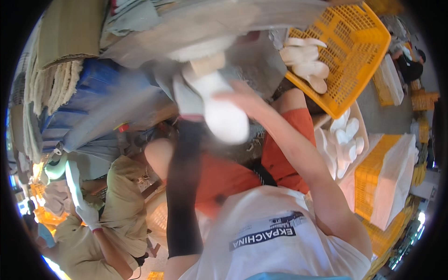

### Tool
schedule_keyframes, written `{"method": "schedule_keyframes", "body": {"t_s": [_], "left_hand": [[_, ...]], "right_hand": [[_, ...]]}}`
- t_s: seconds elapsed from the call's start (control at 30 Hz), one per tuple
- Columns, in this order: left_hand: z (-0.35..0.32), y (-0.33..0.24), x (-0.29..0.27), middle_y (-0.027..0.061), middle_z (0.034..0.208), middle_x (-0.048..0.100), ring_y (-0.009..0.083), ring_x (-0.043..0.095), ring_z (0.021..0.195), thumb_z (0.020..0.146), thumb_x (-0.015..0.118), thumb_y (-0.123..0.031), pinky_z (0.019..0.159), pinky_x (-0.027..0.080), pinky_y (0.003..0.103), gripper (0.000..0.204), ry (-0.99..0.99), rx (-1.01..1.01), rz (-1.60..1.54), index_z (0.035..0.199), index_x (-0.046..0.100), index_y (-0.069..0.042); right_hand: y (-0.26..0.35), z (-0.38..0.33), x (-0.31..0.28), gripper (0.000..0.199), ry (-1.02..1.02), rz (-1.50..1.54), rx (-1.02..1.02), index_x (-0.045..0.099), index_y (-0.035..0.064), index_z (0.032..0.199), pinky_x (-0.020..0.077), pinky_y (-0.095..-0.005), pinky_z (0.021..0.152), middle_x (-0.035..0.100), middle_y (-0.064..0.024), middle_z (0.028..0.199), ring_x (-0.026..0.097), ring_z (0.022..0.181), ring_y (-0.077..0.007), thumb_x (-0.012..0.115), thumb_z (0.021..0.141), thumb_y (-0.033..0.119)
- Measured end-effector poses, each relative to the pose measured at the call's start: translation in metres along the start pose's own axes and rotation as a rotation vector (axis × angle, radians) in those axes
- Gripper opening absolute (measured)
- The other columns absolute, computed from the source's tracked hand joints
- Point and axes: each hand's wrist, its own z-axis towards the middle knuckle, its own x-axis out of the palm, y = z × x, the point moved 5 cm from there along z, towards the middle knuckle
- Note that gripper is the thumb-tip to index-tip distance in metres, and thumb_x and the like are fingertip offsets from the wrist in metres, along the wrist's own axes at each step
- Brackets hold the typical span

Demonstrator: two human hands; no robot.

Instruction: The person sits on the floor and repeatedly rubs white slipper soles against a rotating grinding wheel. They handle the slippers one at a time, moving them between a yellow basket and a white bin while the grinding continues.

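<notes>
A smooth white shoe-sole-shaped piece [227,123] is held in front of me, blurred by motion, with its rounded end toward my lap. My bare right hand [243,99] is closed on its right side. On its left is my left hand [186,95], in a pale glove with a dark red cuff below a black sleeve. That hand seems closed on the piece, though its fingers are smeared and partly hidden. Just beyond the hands, a tan block [207,64] shows against a pale, fuzzy blurred edge. Whether it belongs to the held piece is unclear.
A yellow crate [359,70] at upper right holds several pale sole-shaped pieces [305,60]. Below it, a pale bin [361,133] holds more white ones. A large dusty curved machine part [224,23] spans the top. At lower left, a co-worker's gloved hand [87,213] holds a long white piece.
</notes>
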Motion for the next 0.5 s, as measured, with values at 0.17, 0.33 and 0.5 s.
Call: {"method": "schedule_keyframes", "body": {"t_s": [0.17,0.33,0.5], "left_hand": [[0.015,-0.006,0.002,0.0108,0.134,0.067,0.0215,0.064,0.120,0.109,0.052,-0.038,0.105,0.051,0.036,0.050,0.050,0.197,0.486,0.143,0.056,-0.001],[-0.020,-0.002,0.036,0.0095,0.133,0.067,0.0225,0.065,0.119,0.110,0.047,-0.040,0.105,0.051,0.037,0.049,0.070,-0.080,0.025,0.141,0.057,-0.003],[-0.049,0.015,0.049,0.0063,0.130,0.067,0.0252,0.063,0.119,0.111,0.044,-0.042,0.105,0.050,0.039,0.044,-0.169,-0.088,-0.192,0.133,0.060,-0.008]], "right_hand": [[-0.007,-0.016,-0.012,0.059,-0.047,0.270,-0.015,0.064,-0.0067,0.133,0.0587,-0.0355,0.086,0.075,-0.0162,0.116,0.074,0.100,-0.0231,0.080,0.083,0.019],[0.026,-0.032,0.001,0.070,-0.179,0.128,0.100,0.059,-0.0091,0.138,0.0508,-0.0387,0.104,0.070,-0.0210,0.127,0.067,0.121,-0.0275,0.081,0.081,0.026],[0.037,-0.087,-0.002,0.077,-0.152,-0.367,-0.213,0.046,-0.0105,0.142,0.0517,-0.0434,0.104,0.067,-0.0276,0.127,0.067,0.120,-0.0380,0.078,0.082,0.026]]}}
